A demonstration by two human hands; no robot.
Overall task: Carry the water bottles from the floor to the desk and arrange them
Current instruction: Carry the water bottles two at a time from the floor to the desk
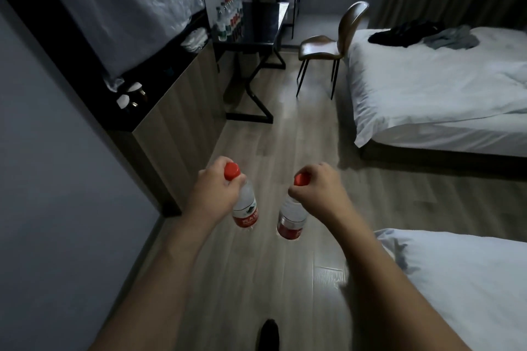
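Head view: at lower centre, the left hand (218,188) grips one red-capped water bottle (245,209) by its neck; the right hand (316,188) grips another (291,220). Carrying step; next, walk to the black desk (256,28) at upper centre and set them beside the bottles already standing there (229,18).

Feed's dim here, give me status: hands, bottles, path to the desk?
Left hand and right hand each grip a red-capped bottle near its cap. Desk ahead, bottles already grouped there. Floor between looks unobstructed.
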